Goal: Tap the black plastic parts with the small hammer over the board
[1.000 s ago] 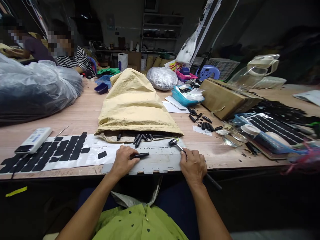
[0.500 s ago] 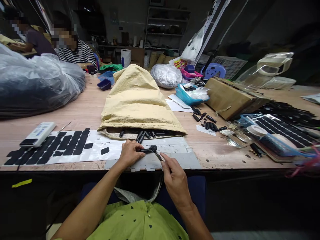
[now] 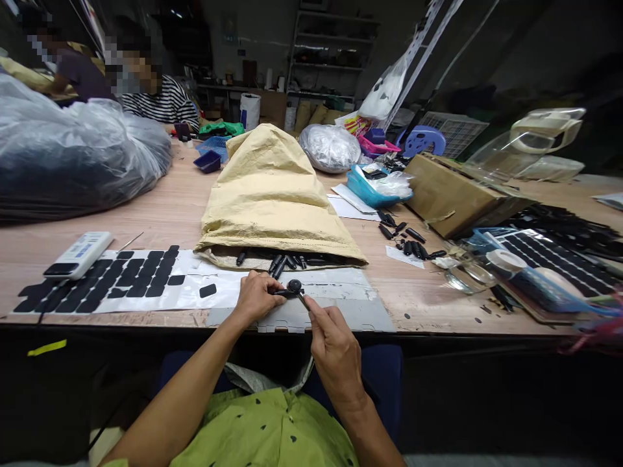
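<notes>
My left hand (image 3: pixel 257 297) is closed around one end of a small black cylindrical part (image 3: pixel 281 293), held low over a grey sheet (image 3: pixel 285 318) at the table's front edge. In my right hand (image 3: pixel 337 347) a slim metal tool (image 3: pixel 302 300) is gripped, its tip pointing away from me. A round black piece (image 3: pixel 294 285) sits at that tip, against the black part; whether the two are joined I cannot tell. Just beyond my hands, several more black parts (image 3: pixel 277 266) show in the mouth of a beige sack (image 3: pixel 272 194).
Left of my hands lies a white sheet of black stickers (image 3: pixel 146 275) with a white device (image 3: pixel 78 255) on it. A big plastic bag (image 3: pixel 73 155) fills the far left. Loose black parts (image 3: pixel 413 249), a cardboard box (image 3: pixel 442 194) and a teal basket (image 3: pixel 372 189) stand right. Two people sit far left.
My right hand has moved slightly left and closer to my left hand, and the round black piece has shifted left with the tool. The whole view has drifted a little.
</notes>
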`<state>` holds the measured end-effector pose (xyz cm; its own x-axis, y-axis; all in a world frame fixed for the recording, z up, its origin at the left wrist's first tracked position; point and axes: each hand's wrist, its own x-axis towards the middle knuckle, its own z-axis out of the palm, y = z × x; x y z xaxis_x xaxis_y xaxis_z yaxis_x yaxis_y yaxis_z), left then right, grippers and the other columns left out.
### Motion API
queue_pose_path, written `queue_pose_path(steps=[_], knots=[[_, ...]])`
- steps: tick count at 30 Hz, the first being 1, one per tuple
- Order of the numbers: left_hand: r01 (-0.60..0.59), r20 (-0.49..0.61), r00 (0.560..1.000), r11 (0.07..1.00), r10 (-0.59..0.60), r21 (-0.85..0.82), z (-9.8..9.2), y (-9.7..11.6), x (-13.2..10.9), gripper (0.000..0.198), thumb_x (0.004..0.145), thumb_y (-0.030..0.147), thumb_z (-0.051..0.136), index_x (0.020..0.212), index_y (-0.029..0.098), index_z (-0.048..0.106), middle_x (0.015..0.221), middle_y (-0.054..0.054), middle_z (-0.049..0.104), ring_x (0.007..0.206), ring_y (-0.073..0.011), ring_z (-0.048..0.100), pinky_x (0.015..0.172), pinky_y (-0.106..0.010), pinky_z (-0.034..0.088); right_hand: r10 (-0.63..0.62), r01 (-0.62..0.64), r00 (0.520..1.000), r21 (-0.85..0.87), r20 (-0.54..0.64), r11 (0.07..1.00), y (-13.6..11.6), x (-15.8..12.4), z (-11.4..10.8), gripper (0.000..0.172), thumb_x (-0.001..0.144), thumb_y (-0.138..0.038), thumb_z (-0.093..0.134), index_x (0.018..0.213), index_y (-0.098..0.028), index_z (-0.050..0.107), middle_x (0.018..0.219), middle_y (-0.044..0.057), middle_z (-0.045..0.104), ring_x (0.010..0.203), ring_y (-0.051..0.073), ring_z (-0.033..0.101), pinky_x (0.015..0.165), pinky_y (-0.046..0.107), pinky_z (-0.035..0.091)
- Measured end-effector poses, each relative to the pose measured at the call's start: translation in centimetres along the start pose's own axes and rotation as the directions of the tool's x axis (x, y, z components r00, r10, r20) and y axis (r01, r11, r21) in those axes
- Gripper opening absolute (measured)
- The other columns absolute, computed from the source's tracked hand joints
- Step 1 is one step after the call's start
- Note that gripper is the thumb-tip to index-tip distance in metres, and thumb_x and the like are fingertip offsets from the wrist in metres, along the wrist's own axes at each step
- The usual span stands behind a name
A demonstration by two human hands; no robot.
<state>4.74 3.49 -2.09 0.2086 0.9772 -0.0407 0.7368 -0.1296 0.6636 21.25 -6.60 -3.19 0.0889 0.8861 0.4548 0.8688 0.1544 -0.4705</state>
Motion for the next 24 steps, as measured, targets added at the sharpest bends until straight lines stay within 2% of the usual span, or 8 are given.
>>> queue_pose_path(steps=[7,10,14,16,19,24], knots=[[0.010,-0.008,1.000,1.000,-0.010,-0.002,0.1,-0.1,0.1,0.018,0.067,0.030,0.078,0.085,0.028,0.079,0.081,0.000,0.071,0.097,-0.0245,0.054,0.087,-0.037,0.041,0.036,-0.035,0.999,-0.048,0.014,0.998,0.5,-0.2,-0.1,0.039,0.099,-0.023,0.040,0.127,-0.029,0.067,0.082,0.002,0.061,0.069,0.011,0.058,0.060,0.020,0.039],[-0.002,-0.015,1.000,1.000,0.002,0.009,0.1,-0.1,0.0,0.017,0.068,0.030,0.077,0.084,0.028,0.078,0.081,0.000,0.070,0.096,-0.0245,0.054,0.088,-0.038,0.041,0.087,-0.090,0.995,-0.069,-0.042,0.994,1.2,0.1,-0.7,0.037,0.099,-0.026,0.042,0.126,-0.029,0.067,0.085,0.002,0.063,0.072,0.013,0.059,0.061,0.022,0.039],[-0.035,-0.029,0.999,0.998,0.036,0.043,0.2,-0.1,-0.3,0.017,0.069,0.032,0.074,0.086,0.028,0.076,0.085,0.000,0.070,0.096,-0.0247,0.053,0.089,-0.039,0.039,0.177,-0.210,0.969,-0.200,-0.171,0.957,3.9,1.5,-1.8,0.031,0.096,-0.027,0.052,0.120,-0.029,0.070,0.091,0.002,0.066,0.074,0.014,0.056,0.060,0.024,0.034],[-0.044,-0.030,0.999,0.997,0.046,0.061,0.2,0.0,-0.5,0.020,0.070,0.036,0.074,0.088,0.027,0.076,0.087,-0.001,0.070,0.097,-0.0255,0.052,0.089,-0.039,0.038,0.191,-0.242,0.963,-0.298,-0.192,0.923,5.8,2.3,-1.9,0.028,0.093,-0.023,0.056,0.115,-0.028,0.073,0.087,0.002,0.065,0.074,0.014,0.053,0.062,0.025,0.032],[-0.056,-0.022,0.998,0.995,0.058,0.082,0.3,0.0,-0.5,0.022,0.072,0.040,0.074,0.089,0.027,0.075,0.088,-0.002,0.068,0.097,-0.0259,0.051,0.088,-0.039,0.038,0.163,-0.223,0.971,-0.415,-0.175,0.882,8.4,3.3,-1.5,0.025,0.090,-0.019,0.059,0.107,-0.024,0.077,0.078,0.004,0.061,0.075,0.016,0.046,0.067,0.028,0.030],[-0.114,0.007,0.993,0.989,0.114,0.095,0.1,-0.3,-0.6,0.018,0.071,0.037,0.077,0.087,0.029,0.076,0.088,-0.002,0.065,0.097,-0.0250,0.050,0.088,-0.040,0.036,0.186,-0.287,0.947,-0.430,-0.262,0.856,9.5,3.5,-0.1,0.024,0.090,-0.022,0.060,0.107,-0.027,0.077,0.081,0.005,0.057,0.075,0.017,0.039,0.067,0.030,0.025]])
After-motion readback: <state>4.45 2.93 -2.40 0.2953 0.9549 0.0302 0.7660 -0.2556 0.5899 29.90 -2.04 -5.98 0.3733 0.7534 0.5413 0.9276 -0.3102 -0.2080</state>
